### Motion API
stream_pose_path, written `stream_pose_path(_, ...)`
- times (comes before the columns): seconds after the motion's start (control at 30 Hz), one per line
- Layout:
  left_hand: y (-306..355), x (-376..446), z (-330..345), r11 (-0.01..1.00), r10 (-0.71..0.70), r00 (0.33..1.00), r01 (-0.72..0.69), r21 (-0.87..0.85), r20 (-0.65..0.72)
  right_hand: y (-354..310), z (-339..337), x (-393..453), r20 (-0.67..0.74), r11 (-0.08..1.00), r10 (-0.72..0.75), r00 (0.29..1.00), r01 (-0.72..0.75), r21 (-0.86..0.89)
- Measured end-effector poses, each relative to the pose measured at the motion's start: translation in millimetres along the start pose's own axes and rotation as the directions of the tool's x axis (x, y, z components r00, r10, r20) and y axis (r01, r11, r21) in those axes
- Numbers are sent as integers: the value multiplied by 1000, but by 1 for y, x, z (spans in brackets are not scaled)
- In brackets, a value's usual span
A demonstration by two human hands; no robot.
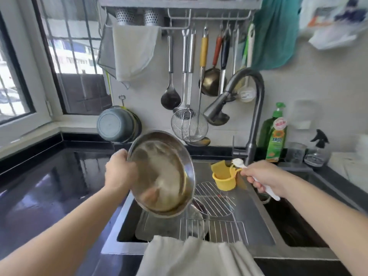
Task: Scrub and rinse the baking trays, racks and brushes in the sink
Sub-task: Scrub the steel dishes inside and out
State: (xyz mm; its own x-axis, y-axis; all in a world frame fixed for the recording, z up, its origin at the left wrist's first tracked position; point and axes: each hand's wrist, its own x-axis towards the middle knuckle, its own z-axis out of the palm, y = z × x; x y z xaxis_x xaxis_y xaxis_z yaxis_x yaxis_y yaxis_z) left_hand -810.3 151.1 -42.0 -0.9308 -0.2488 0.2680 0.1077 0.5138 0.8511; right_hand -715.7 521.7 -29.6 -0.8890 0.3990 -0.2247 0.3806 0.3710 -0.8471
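Observation:
My left hand (pixel 119 170) grips the far left rim of a round steel pan (pixel 162 174), held tilted above the sink (pixel 253 222) with its inside facing me. My right hand (pixel 262 178) holds a white-handled brush (pixel 238 162) whose white head points left near the tap base. Down in the sink lie an oval wire rack (pixel 214 198), a rectangular wire rack (pixel 223 230) and a flat metal tray (pixel 159 226); a dark round dish (pixel 199 206) is partly hidden under the pan.
A yellow holder (pixel 225 181) with a sponge hangs on the sink's back wall. The curved tap (pixel 253 108) arches above it. Green dish soap (pixel 275 134) and a spray bottle (pixel 317 150) stand at the right. Utensils hang behind; a white cloth (pixel 195 255) drapes the front edge.

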Motion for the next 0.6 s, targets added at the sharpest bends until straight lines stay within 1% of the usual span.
stream_pose_path(0.03,8,-2,8,993,95,995,-97,66,26,0,-5,4,-11,1000,2,1000,-2,-31)
stream_pose_path(0.07,14,-3,19,970,207,977,-212,120,57,1,-12,10,-18,998,2,1000,-3,-56)
stream_pose_path(0.1,20,-4,30,931,319,942,-332,155,104,2,-17,18,-22,997,9,1000,-11,-81)
stream_pose_path(0.13,23,-4,39,870,430,888,-456,186,166,1,-21,27,-22,995,15,1000,-17,-101)
stream_pose_path(0.17,26,-4,49,786,538,808,-584,204,241,-1,-25,38,-20,994,18,1000,-20,-111)
stream_pose_path(0.2,28,-4,57,689,626,714,-695,207,313,-3,-27,49,-19,993,15,1000,-17,-117)
stream_pose_path(0.27,30,-1,70,513,728,546,-835,198,414,-10,-28,73,-15,994,0,1000,-2,-108)
stream_pose_path(0.3,30,2,76,445,760,487,-873,200,431,-14,-28,85,-9,996,-1,1000,0,-87)
stream_pose_path(0.37,30,13,83,292,838,393,-909,297,380,-22,-26,110,-4,999,12,1000,-12,-43)
stream_pose_path(0.43,31,27,87,148,893,306,-892,427,330,-27,-24,136,-19,999,46,999,-47,-19)
stream_pose_path(0.47,33,33,89,101,902,283,-872,478,326,-28,-23,148,-26,998,60,998,-60,-13)
stream_pose_path(0.5,33,37,91,72,902,277,-851,520,330,-28,-21,159,-28,998,68,997,-68,-8)
stream_pose_path(0.53,32,41,93,58,899,285,-830,554,333,-27,-20,169,-26,998,68,997,-68,-6)
stream_pose_path(0.6,28,43,100,91,867,351,-809,581,353,-25,-13,183,-5,997,72,997,-72,-3)
